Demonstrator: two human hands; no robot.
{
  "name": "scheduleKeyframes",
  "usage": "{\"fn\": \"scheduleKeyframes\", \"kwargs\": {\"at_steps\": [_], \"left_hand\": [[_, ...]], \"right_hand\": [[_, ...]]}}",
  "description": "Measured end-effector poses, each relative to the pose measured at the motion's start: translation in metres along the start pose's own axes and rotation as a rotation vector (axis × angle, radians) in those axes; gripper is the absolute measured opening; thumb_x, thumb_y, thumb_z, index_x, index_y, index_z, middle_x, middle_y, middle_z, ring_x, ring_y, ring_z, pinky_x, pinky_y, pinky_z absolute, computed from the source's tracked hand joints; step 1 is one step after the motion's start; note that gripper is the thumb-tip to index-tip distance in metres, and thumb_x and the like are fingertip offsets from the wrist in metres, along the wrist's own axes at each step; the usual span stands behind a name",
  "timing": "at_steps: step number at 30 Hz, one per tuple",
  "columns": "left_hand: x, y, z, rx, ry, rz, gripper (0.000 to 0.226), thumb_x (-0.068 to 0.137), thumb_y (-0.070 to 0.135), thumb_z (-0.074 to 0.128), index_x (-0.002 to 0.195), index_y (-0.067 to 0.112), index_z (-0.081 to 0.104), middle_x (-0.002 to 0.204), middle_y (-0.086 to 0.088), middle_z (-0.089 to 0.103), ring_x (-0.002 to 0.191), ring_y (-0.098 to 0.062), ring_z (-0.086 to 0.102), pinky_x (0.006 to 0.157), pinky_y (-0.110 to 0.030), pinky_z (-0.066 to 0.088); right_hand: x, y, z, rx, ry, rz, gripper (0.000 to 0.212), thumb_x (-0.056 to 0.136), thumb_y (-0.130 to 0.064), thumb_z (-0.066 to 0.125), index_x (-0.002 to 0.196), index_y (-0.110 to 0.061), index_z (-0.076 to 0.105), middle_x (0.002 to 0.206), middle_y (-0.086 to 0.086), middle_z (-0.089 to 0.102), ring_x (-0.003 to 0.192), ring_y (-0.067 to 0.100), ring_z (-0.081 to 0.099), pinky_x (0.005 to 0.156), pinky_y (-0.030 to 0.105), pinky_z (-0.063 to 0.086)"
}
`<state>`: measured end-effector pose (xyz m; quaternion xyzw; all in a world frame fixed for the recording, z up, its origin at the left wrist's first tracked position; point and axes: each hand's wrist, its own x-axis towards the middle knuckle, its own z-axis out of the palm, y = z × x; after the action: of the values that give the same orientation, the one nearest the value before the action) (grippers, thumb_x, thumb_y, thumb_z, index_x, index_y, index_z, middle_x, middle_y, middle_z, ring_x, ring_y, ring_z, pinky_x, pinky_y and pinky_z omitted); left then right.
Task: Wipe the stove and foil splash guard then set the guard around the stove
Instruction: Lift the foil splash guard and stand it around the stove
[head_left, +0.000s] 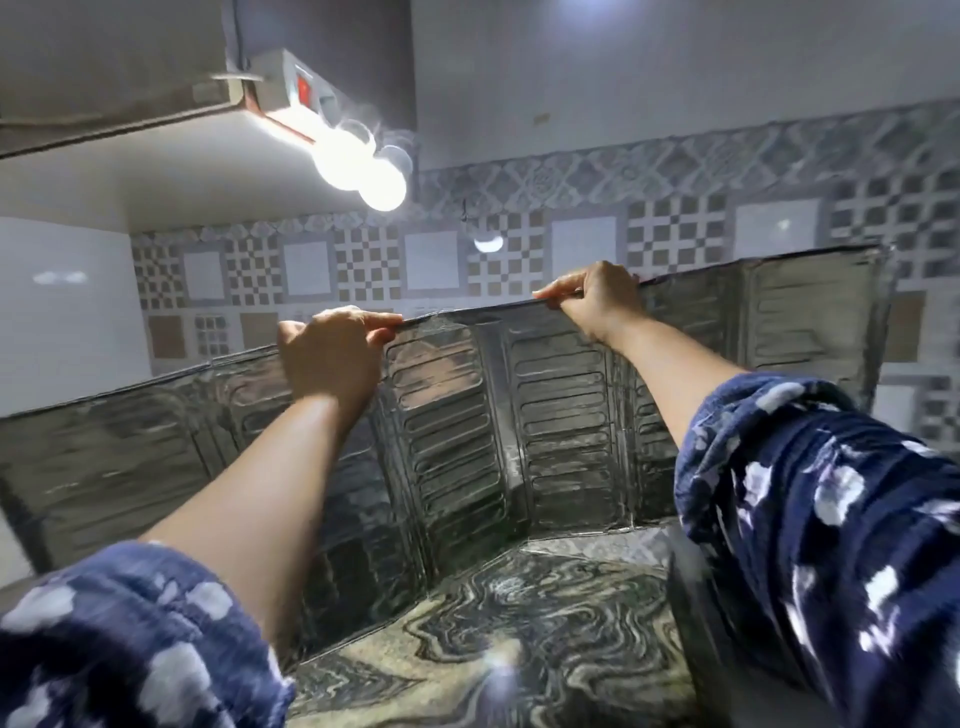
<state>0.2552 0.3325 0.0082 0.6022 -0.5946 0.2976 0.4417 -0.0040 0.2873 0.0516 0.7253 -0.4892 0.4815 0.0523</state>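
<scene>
The foil splash guard stands upright on the marbled counter, a silver folding screen of several embossed panels bent into a wide curve. My left hand pinches its top edge near the middle. My right hand grips the same top edge further right. Both arms reach forward in dark blue floral sleeves. The stove is not in view; a dark edge at the lower right, partly behind my right sleeve, is too hidden to identify.
A patterned tile wall runs behind the guard. A white wall is at the left. Overhead on the left hang bright bulbs under a shelf with a power strip.
</scene>
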Motion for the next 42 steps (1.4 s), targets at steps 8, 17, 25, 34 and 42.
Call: {"fn": "scheduleKeyframes", "kwargs": {"at_steps": [8,17,25,34,42], "left_hand": [[0.001,0.116,0.060,-0.301,0.018,-0.033,0.020,0.092,0.040,0.054,0.103,0.041,0.071,0.109,0.011,0.071,0.098,-0.017,0.061,0.076,-0.031,0.023],[0.020,0.239,0.142,-0.346,-0.004,0.076,0.021,0.091,0.041,0.057,0.106,0.041,0.070,0.107,0.009,0.072,0.089,-0.019,0.064,0.081,-0.034,0.031],[0.029,0.300,0.203,-0.412,-0.055,0.122,0.023,0.090,0.037,0.058,0.110,0.037,0.069,0.107,0.005,0.071,0.094,-0.021,0.061,0.081,-0.034,0.030],[0.030,0.311,0.261,-0.425,-0.032,0.192,0.022,0.089,0.029,0.059,0.107,0.035,0.071,0.095,0.007,0.072,0.091,-0.018,0.060,0.082,-0.039,0.033],[0.009,0.297,0.306,-0.357,-0.103,0.176,0.024,0.087,0.025,0.059,0.104,0.036,0.073,0.092,0.005,0.071,0.093,-0.019,0.061,0.084,-0.040,0.036]], "right_hand": [[-0.010,0.090,-0.080,-0.184,0.138,0.025,0.018,0.085,-0.019,0.067,0.101,-0.026,0.075,0.105,0.000,0.074,0.101,0.023,0.067,0.094,0.046,0.047],[0.006,0.213,-0.149,-0.269,0.154,0.062,0.019,0.084,-0.015,0.069,0.102,-0.019,0.074,0.107,0.006,0.073,0.098,0.023,0.067,0.090,0.041,0.051],[0.024,0.296,-0.167,-0.256,0.101,0.081,0.020,0.087,-0.012,0.065,0.105,-0.017,0.073,0.108,0.004,0.073,0.066,-0.004,0.055,0.060,0.002,0.042],[0.036,0.354,-0.139,-0.185,0.048,0.116,0.023,0.088,-0.013,0.064,0.109,-0.018,0.070,0.116,0.003,0.070,0.107,0.017,0.063,0.097,0.029,0.046],[0.028,0.391,-0.091,-0.125,0.014,0.180,0.021,0.086,-0.015,0.066,0.106,-0.020,0.072,0.111,0.002,0.072,0.103,0.019,0.064,0.101,0.031,0.041]]}}
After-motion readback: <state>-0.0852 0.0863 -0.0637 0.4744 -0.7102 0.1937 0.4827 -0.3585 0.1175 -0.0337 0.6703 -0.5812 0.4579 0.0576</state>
